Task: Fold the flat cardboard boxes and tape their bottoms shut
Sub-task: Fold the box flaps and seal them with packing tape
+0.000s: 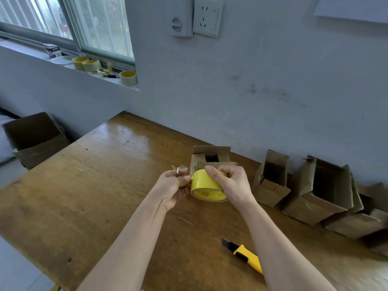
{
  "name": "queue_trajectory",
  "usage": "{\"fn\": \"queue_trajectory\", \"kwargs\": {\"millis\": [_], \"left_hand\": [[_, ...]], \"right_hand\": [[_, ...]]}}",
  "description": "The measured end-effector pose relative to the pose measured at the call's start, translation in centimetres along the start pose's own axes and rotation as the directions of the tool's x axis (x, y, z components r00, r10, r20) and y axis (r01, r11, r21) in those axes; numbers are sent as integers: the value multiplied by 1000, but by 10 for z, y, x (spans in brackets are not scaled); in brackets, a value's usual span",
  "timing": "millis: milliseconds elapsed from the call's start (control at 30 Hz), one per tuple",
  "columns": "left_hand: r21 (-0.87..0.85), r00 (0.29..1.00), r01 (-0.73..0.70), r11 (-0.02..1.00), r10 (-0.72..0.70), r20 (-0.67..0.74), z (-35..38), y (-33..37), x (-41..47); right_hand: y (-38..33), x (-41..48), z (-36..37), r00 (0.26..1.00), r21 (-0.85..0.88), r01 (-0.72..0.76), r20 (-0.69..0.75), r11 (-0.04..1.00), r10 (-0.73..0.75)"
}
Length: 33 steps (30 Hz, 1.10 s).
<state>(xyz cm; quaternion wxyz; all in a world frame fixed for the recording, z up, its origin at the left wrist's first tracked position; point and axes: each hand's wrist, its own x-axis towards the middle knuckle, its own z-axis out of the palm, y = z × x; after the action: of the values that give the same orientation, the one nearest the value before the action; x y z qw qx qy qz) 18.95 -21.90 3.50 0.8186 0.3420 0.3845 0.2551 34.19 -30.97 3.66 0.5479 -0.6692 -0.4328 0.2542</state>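
My right hand [232, 184] grips a yellow roll of tape [206, 189] above the middle of the wooden table [94, 185]. My left hand [175, 186] pinches the loose brownish end of the tape [181, 170] at the roll's left side. Just behind the roll stands a small cardboard box [212, 157] with its flaps partly folded and a gap between them. The lower part of that box is hidden by the roll and my hands.
Several folded cardboard boxes [315, 190] line the wall at the right. A yellow utility knife [244, 254] lies on the table near my right forearm. A large open carton [35, 139] stands on the floor at the left. Tape rolls [128, 77] sit on the windowsill.
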Motion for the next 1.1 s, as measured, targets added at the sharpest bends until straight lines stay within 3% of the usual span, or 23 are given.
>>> {"fn": "queue_trajectory", "kwargs": {"millis": [67,133,200,267,333,567,800,967,1100], "left_hand": [[-181,997,22,983,-7,81,-9,11,-3],[-198,996,-11,980,29,89,-16,27,-3],[110,995,-97,989,100,-16,-17,30,1],[384,990,-117,916,138,-28,-10,21,2],[439,994,-97,893,113,-10,-3,8,4],[388,974,-127,913,189,-126,2,1,11],[410,983,-40,911,110,-148,9,5,12],[453,985,-38,891,109,-131,22,1,11],[253,992,29,967,2,-122,21,2,7]], "right_hand": [[9,-3,-8,997,-88,-50,47,995,54],[21,-11,-14,989,-4,-147,26,989,147],[23,-14,-12,973,220,-219,-28,951,230],[17,-10,-6,972,288,-205,-52,935,229],[9,-4,-3,980,286,-168,-57,943,192],[-3,-2,-5,993,156,-103,-37,982,110],[-6,0,-10,1000,-50,6,-1,999,-7],[-1,-2,-10,999,59,-32,-28,998,33],[-2,-2,-15,997,36,-61,47,997,59]]}}
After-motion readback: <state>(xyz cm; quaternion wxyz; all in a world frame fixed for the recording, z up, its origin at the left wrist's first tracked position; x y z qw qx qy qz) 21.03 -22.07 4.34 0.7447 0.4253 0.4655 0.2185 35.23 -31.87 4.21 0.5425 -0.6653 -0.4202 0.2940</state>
